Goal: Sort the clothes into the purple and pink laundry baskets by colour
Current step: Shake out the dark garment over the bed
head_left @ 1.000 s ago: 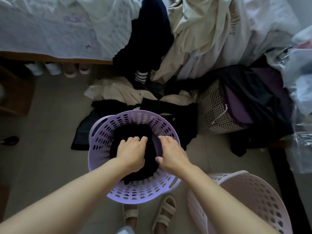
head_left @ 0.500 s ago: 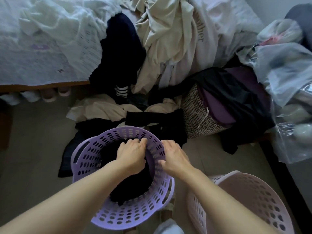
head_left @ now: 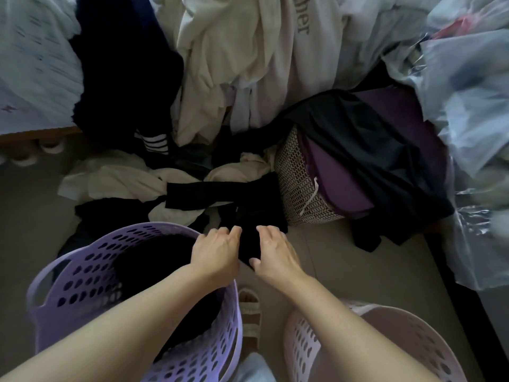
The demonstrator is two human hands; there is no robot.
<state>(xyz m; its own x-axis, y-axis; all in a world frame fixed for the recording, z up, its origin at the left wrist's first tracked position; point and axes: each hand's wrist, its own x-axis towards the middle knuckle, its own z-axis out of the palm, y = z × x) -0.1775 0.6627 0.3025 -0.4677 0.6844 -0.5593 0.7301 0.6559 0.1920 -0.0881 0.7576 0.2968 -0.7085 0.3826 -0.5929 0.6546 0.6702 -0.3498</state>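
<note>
My grip is on a black garment [head_left: 249, 241]: my left hand [head_left: 216, 256] and my right hand [head_left: 274, 253] both have their fingers curled down onto it, one at each side, with a narrow strip of the dark cloth showing between them. The cloth is plain black, soft and crumpled, and it runs up from my hands into a long black piece [head_left: 203, 195] that lies across the floor pile. I cannot tell whether those are one garment or two.

My hands are just past the far right rim of the purple basket [head_left: 82, 293], which sits at my lower left on the floor [head_left: 344, 260]. It is lilac plastic with rows of oval holes and a cut-out handle, and dark clothes [head_left: 162, 274] already fill its middle. The pink basket [head_left: 407, 340] is at my lower right, the same holed kind, pale, and my right forearm crosses over its near rim. My sandalled foot [head_left: 249, 312] shows between the two baskets.

Beyond my hands, cream clothes [head_left: 115, 177] lie mixed with black ones on the floor. Behind them a heap of pale clothes [head_left: 248, 59] spills off the bed [head_left: 30, 78], beside a dark navy piece [head_left: 124, 73] with a striped cuff [head_left: 154, 140]. To the right stands a woven hamper [head_left: 297, 183] draped with black and purple cloth [head_left: 380, 150], and clear plastic bags [head_left: 473, 111] pile up beyond it
</note>
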